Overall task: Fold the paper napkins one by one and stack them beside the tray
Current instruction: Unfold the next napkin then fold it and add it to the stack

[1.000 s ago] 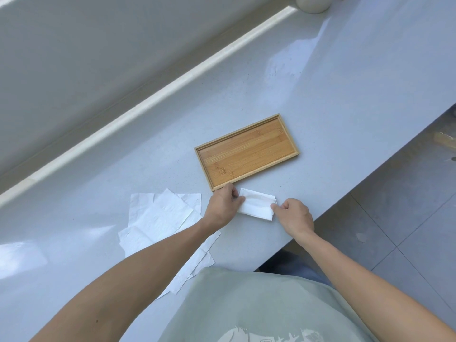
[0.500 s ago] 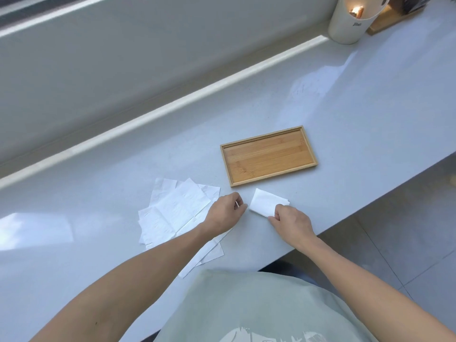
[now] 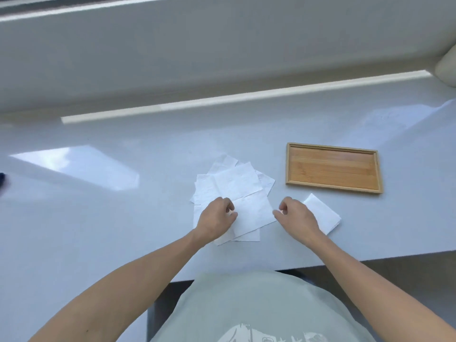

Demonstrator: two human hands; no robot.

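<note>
A shallow wooden tray lies on the pale counter, right of centre. One folded white napkin lies flat just in front of the tray's near edge. Left of the tray sits a loose pile of unfolded napkins, and its top napkin is turned at an angle. My left hand rests on that top napkin's left side, thumb and forefinger pinching the paper. My right hand hovers between the pile and the folded napkin, fingers loosely curled, thumb tip at the top napkin's right corner, holding nothing.
The counter's front edge runs just behind my forearms, with floor below. A raised sill borders the back. A pale cup shows at the far right edge and a small dark object at the far left.
My right hand let go of the folded napkin, which stays in front of the tray. Both hands moved left to the unfolded pile. The head view swung left.
</note>
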